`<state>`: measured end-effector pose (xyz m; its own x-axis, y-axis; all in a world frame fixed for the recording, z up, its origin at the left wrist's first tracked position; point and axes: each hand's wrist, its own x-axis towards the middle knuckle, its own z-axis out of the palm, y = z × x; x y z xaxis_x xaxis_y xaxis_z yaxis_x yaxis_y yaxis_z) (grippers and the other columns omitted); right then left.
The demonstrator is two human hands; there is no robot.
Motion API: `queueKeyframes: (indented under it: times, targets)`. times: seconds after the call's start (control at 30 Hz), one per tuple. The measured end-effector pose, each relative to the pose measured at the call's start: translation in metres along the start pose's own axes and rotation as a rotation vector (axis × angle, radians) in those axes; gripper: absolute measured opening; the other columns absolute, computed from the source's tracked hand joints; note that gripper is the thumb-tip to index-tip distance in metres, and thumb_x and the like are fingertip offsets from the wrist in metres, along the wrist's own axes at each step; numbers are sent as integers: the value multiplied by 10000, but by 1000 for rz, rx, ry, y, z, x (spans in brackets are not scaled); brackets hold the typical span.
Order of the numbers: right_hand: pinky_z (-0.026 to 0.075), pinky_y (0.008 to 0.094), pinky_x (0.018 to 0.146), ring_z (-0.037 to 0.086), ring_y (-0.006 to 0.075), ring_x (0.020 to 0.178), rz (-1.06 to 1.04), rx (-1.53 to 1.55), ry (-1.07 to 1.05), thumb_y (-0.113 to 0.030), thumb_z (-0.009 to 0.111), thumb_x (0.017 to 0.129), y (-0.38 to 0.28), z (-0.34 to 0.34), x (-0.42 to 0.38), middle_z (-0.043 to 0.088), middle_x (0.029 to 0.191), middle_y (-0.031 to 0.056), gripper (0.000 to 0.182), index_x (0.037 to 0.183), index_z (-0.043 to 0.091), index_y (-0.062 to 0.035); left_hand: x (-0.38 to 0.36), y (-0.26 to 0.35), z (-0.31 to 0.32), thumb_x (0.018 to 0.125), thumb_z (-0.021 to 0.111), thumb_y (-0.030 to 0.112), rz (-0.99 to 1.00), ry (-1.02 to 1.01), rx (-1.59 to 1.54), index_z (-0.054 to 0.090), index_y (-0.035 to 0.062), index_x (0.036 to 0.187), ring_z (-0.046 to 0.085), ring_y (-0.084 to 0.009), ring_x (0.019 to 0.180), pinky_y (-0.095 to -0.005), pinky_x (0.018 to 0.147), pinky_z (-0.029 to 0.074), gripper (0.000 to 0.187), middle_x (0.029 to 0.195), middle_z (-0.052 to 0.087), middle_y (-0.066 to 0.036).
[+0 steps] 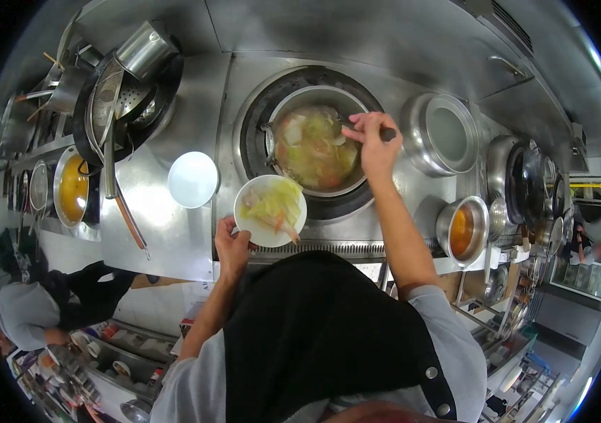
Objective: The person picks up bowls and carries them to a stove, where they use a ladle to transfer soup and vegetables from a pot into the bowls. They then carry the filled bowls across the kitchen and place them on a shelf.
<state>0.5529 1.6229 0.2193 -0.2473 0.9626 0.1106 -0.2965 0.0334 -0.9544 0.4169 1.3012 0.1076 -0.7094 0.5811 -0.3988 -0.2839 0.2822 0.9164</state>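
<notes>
My left hand (pixel 233 243) grips the lower left rim of a white bowl (pixel 244 229), which holds pale green cabbage, bits of orange and a pinkish piece at its lower right edge. Just beyond the bowl, a large pot (pixel 357 180) sits on the round burner, filled with broth, cabbage and pale chunks. Over the pot's right rim, my right hand (pixel 377 137) is closed round the dark-ended handle of a utensil (pixel 387 134). The utensil's other end reaches into the pot and is mostly hidden by the food.
An empty white bowl (pixel 193 180) stands left of the burner. Stacked pans and strainers (pixel 128 99) and a pot of yellow liquid (pixel 75 188) lie further left. On the right are a steel pot (pixel 448 134) and an orange-filled pot (pixel 462 231). Another person (pixel 29 314) is at lower left.
</notes>
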Motion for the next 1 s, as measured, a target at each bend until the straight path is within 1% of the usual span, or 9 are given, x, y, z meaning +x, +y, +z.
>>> queueKeyframes:
  times: [0.13,0.3,0.4,0.53,0.63,0.73,0.87,0.9,1.0]
  targets:
    - [535,298,719,660,162,818,-165,-190,-355,1,606,1026,-20,-24,10,659,828,83,228,799,584,16,1,0,-3,863,609,-63,-7,7,-36,525,-76,1213,702,-219,782,-305,536,590,360,1130,637,-177]
    - [467,372,606,589,282,670,-570,-602,-934,-7,815,787,-21,-27,-10,539,670,91,311,660,535,-54,4,-5,-3,863,610,-63,-11,16,-63,524,-77,1209,698,-223,775,-306,535,587,357,1133,633,-182]
    - [463,391,590,573,314,679,-683,-617,-1091,-57,833,780,5,-21,-19,515,654,89,320,653,541,-79,3,-3,-2,862,610,-63,-11,6,-27,523,-76,1209,698,-222,772,-308,538,588,358,1129,633,-183]
    - [470,377,602,581,297,693,-624,-676,-1074,-96,827,819,29,-22,-5,545,664,83,281,681,584,-68,-4,4,1,862,613,-62,-7,17,37,525,-78,1211,705,-221,767,-311,542,593,360,1128,637,-184]
    - [468,345,625,566,258,667,-488,-509,-803,-90,793,870,34,-17,18,559,673,80,239,712,621,-42,-9,2,2,862,615,-57,-6,27,21,529,-81,1210,711,-218,763,-311,546,598,359,1136,644,-189]
    - [421,320,597,579,198,664,-273,-518,-705,-18,761,888,13,-18,50,614,713,74,220,738,600,0,-14,3,2,862,616,-50,-19,19,44,533,-83,1208,714,-215,763,-310,548,601,357,1145,650,-195]
    - [408,309,589,559,191,649,-471,-543,-883,-36,731,920,3,-20,54,594,696,79,272,707,565,-3,-13,3,1,866,616,-37,-51,0,73,535,-85,1211,716,-211,763,-311,550,602,357,1156,652,-198]
    - [434,353,615,533,230,622,-377,-593,-900,-83,751,913,0,-18,48,563,680,93,234,737,622,3,-14,3,2,868,615,-34,-50,0,72,536,-84,1211,716,-211,768,-309,553,602,356,1155,651,-196]
    - [450,338,637,551,196,643,-413,-571,-891,-94,752,912,18,-8,58,577,697,96,241,736,612,-8,-14,8,6,868,609,-29,-43,-1,60,540,-79,1223,707,-214,785,-310,573,592,365,1156,653,-193]
